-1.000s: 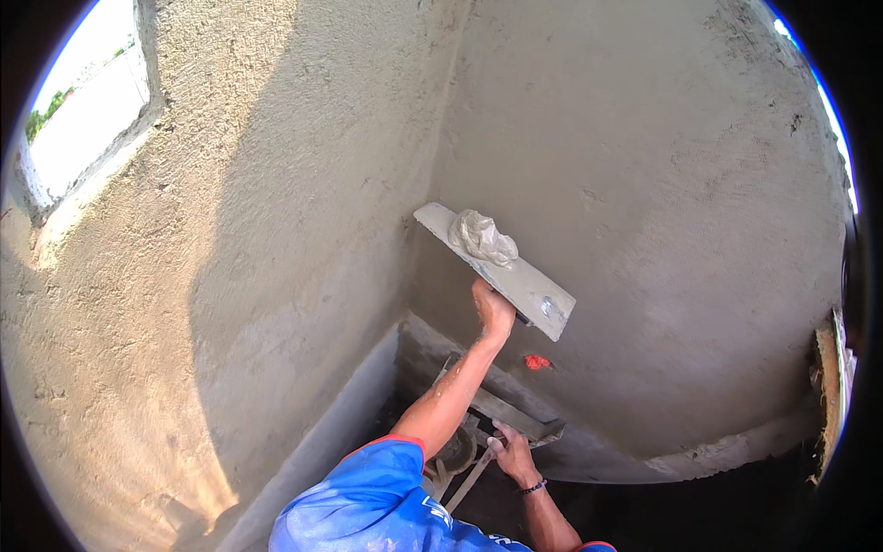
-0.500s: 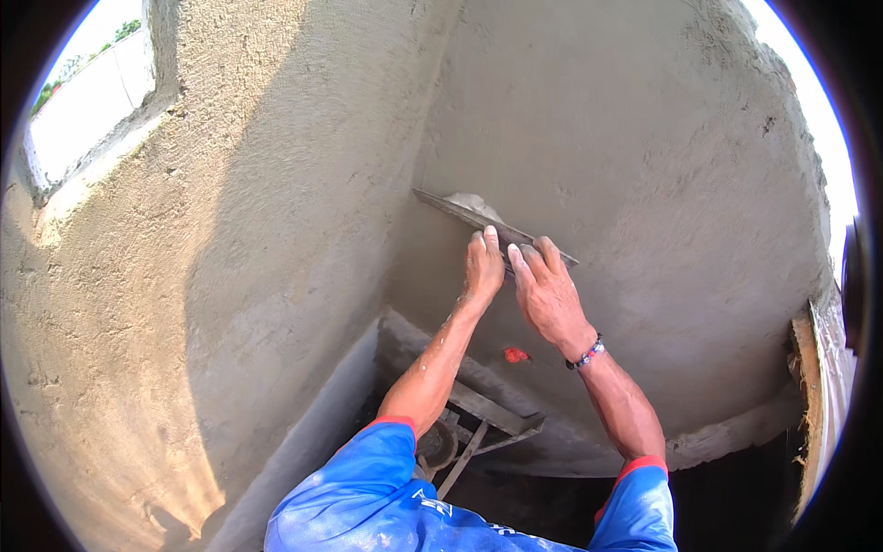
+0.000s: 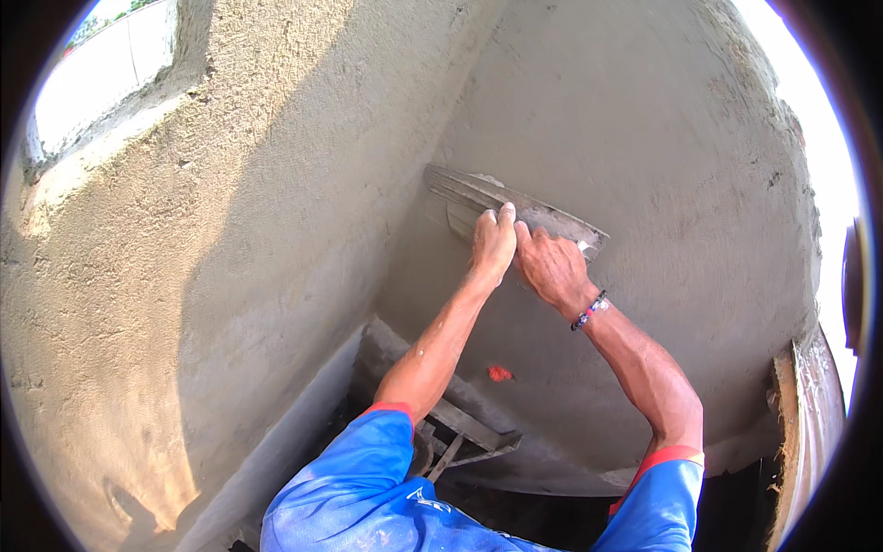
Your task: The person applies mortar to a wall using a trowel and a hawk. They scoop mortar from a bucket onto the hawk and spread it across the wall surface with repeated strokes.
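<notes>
A long, flat plastering trowel (image 3: 544, 212) lies slanted across the wet grey wall (image 3: 625, 138), near the inside corner. Its back faces me, and a little mortar shows along its upper edge. My left hand (image 3: 494, 243) is closed at the trowel's middle, thumb pointing up. Beside it, my right hand (image 3: 554, 267), with a beaded bracelet on the wrist, has its fingers curled over the trowel's lower side. The handle is mostly hidden behind both hands.
A rough side wall (image 3: 120, 304), partly sunlit, meets the smoother wall at the corner. There is a window opening (image 3: 106, 74) upper left. Below stands a wooden frame (image 3: 474, 428). A red spot (image 3: 499, 373) marks the wall, and a splintered board (image 3: 787, 432) stands lower right.
The trowel has moved slightly up and right, and its blade has turned so that more of its back shows. The mortar lump on its upper edge looks smaller. Both hands went with it.
</notes>
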Demonstrator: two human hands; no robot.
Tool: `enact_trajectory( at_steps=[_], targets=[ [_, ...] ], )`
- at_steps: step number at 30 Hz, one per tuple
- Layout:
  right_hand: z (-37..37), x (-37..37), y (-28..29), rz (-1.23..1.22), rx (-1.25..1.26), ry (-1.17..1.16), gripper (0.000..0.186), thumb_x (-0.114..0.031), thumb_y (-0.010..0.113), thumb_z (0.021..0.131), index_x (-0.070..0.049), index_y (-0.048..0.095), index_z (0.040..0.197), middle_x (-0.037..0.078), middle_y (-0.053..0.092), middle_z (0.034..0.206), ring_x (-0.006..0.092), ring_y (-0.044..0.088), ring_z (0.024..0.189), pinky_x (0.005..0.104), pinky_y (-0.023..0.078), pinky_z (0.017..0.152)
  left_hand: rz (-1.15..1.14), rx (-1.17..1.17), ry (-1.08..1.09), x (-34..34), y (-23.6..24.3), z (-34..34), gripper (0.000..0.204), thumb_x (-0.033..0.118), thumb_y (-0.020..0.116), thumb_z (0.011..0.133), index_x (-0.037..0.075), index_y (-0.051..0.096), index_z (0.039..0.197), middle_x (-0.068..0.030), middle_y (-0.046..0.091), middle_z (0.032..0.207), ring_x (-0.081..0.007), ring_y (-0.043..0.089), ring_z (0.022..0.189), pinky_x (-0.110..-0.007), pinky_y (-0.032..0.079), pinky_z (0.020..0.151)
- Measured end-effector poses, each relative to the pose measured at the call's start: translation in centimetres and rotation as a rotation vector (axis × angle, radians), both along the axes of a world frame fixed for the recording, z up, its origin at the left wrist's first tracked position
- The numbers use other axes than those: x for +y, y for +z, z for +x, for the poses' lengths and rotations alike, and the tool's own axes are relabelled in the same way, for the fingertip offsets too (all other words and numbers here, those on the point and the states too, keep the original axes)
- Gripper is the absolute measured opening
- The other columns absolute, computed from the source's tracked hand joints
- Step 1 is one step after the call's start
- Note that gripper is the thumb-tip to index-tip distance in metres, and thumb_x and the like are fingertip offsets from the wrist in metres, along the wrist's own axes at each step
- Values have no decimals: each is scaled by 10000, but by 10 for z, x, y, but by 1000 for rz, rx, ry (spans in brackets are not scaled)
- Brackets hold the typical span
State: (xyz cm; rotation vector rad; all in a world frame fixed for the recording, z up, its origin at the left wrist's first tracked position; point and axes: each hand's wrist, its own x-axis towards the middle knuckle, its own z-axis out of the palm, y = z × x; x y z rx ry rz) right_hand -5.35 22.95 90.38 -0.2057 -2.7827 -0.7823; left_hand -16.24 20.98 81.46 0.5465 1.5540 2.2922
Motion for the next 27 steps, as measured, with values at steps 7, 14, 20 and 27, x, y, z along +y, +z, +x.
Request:
enact_trajectory(
  at_steps=[7,14,20,27],
  targets=[
    [-8,3,88,15,-44,-27,346,-356,626,940,-27,521,917,174,636,637,370,669,595,462,529,537,148,76,-224,-17,66,-3,508,443,446,1048,31,572,779,-24,549,660,-92,460,471,-276,354,394],
    [-10,-2,158,127,34,-105,417,-408,637,944,-12,531,866,201,609,614,395,651,635,483,517,578,214,223,-264,-61,66,1,402,315,540,1027,-42,611,1196,-12,588,714,-65,492,565,-240,421,510],
    [28,4,217,206,240,-159,413,-399,611,971,-3,526,889,201,582,616,385,624,625,477,497,621,166,398,-255,-152,16,6,362,151,589,990,-15,574,1311,14,568,749,-58,517,666,-234,453,593],
    [79,-32,213,-147,409,24,335,-279,631,979,39,557,1054,217,547,644,359,548,576,447,443,602,-16,337,-108,-247,-13,8,304,144,582,990,-5,617,1253,5,580,729,-64,536,670,-239,462,610]
  ],
)
